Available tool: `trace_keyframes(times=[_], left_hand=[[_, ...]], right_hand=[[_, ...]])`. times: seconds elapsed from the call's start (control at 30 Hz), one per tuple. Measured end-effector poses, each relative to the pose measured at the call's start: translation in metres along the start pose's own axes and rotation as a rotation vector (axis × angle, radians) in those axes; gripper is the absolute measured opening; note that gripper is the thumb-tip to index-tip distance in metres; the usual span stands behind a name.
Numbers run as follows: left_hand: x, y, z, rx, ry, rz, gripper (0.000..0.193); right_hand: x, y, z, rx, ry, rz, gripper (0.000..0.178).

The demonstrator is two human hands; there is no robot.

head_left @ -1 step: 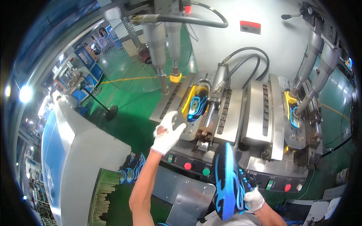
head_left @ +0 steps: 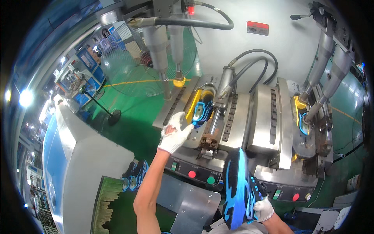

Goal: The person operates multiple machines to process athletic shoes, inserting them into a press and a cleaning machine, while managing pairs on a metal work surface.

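My left hand (head_left: 175,133), in a white knitted glove with a reddish-brown stain, reaches over the left press station. Its fingers are spread around nothing. The thumb tip is close to the toe of a black and blue sneaker (head_left: 202,111), clamped beside a yellow pad (head_left: 193,105); whether they touch I cannot tell. Low at the right, my gloved right hand (head_left: 264,209) grips another black and blue sneaker (head_left: 237,191) by its upper. That one stands on end, with its blue and black sole side turned left. A third sneaker (head_left: 303,121) sits in the right station under metal rods.
Steel press blocks (head_left: 269,121) and a piston (head_left: 218,121) stand between the stations. Control panels with red buttons (head_left: 191,174) run along the front. A metal plate (head_left: 191,199) juts out below. More sneakers (head_left: 135,175) lie left, by a grey machine housing (head_left: 93,156). A fan (head_left: 148,58) stands behind.
My left hand has shifted slightly right and up, closer to the clamped sneaker. The sneaker in my right hand has moved a little to the right.
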State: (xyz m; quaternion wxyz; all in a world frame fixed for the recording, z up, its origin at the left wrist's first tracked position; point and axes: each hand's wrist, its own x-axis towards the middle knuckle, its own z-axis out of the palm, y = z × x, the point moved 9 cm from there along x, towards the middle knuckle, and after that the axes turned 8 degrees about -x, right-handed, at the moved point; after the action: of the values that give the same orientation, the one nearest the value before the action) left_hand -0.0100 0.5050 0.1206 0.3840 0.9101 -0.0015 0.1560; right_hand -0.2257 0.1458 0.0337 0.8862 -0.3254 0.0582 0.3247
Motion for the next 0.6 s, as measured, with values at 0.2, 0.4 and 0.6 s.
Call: trace_keyframes(times=[0.2,0.4,0.6], left_hand=[[0.122,-0.062,0.110,0.147,0.021,-0.205,0.096],[0.160,-0.108,0.119,0.302,-0.062,-0.419,0.094],[0.106,-0.020,0.012,0.314,0.047,-0.299,0.087]], right_hand=[[-0.021,-0.044,-0.074,-0.080,0.320,-0.083,0.068],[-0.033,-0.048,-0.086,-0.195,0.438,0.004,0.063],[0.010,-0.036,-0.060,-0.384,0.358,0.036,0.059]])
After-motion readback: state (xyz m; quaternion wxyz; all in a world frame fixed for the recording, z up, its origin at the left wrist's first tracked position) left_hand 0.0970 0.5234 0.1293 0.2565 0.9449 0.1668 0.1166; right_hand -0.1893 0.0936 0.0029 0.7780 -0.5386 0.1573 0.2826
